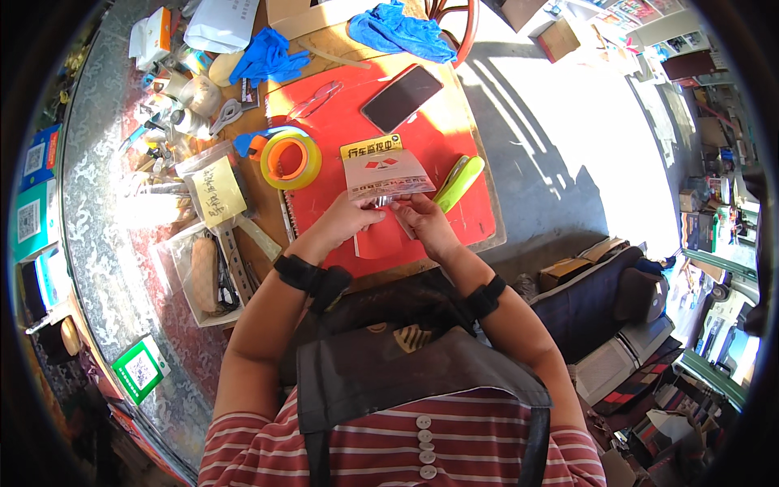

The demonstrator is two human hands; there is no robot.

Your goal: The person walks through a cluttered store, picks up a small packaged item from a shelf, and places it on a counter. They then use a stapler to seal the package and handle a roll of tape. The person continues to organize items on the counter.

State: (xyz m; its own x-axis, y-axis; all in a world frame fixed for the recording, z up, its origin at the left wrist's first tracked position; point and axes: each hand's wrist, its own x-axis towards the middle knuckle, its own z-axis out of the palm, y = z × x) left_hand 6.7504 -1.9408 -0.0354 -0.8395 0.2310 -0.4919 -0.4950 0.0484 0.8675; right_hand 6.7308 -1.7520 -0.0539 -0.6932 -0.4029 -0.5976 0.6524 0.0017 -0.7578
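Observation:
Both of my hands meet over a red mat (328, 140). My left hand (353, 220) and my right hand (426, 220) pinch the lower edge of a printed clear plastic packet (388, 173). A small shiny item shows between the fingers, too hidden to name. Behind the packet is a yellow printed sticker (371, 146). A green utility knife (461, 184) lies just right of my right hand. To the left of the packet are rolls of tape (291, 159), one yellow and one orange. Beyond the packet lies a dark smartphone (401, 98).
Blue gloves (268, 56), a blue cloth (398, 31) and a cardboard box (310, 18) are at the far side. On the left lie a bag with a yellow note (218, 193), a plastic tray (210, 313) and cluttered small items. A dark seat (578, 304) stands at right.

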